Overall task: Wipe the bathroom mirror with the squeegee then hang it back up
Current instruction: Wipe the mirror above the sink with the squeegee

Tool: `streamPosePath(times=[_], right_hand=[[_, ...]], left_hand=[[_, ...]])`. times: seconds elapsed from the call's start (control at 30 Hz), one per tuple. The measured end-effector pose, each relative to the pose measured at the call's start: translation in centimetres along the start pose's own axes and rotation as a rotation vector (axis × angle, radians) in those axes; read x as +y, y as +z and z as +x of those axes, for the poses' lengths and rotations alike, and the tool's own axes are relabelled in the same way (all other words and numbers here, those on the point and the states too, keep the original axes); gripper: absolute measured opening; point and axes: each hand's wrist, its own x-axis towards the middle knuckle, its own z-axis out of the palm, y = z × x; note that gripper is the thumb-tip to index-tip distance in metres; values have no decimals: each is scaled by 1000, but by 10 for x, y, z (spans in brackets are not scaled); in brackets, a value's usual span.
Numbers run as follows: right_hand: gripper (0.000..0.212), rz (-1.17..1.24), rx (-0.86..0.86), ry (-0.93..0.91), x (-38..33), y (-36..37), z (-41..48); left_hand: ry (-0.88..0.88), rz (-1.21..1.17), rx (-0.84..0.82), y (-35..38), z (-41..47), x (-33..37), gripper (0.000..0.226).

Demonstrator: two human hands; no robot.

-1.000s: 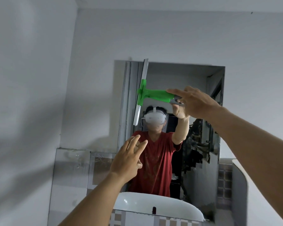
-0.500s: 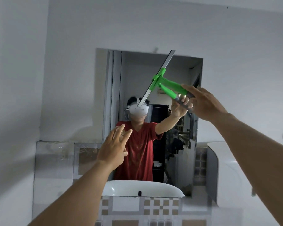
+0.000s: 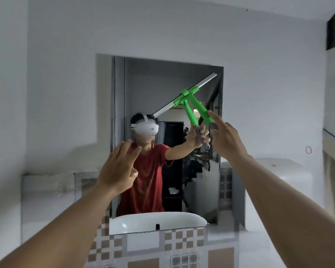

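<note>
No legible text, label, brand or number anywhere in view.

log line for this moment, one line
phase: wiping | right hand: holds squeegee, blade tilted on mirror upper right | left hand: open, free

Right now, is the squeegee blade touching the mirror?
Touching. In the head view the squeegee blade meets its own reflection on the mirror with no gap between them, held by the right hand.
</note>
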Motion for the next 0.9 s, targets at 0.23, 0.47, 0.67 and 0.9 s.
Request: streamPosePath(times=[0.23, 0.47, 0.67, 0.9], right_hand=[[76, 108, 23, 110, -5, 22, -30], [73, 141, 22, 191, 2, 24, -40], [70, 189, 26, 300, -3, 40, -72], [74, 347, 19, 351, -39, 69, -88]], left_hand=[[50, 44, -14, 2, -1, -6, 92], [40, 38, 3, -1, -1, -5, 90], [-4, 14, 26, 1, -8, -1, 84], [-6, 16, -52, 18, -39, -3, 78]])
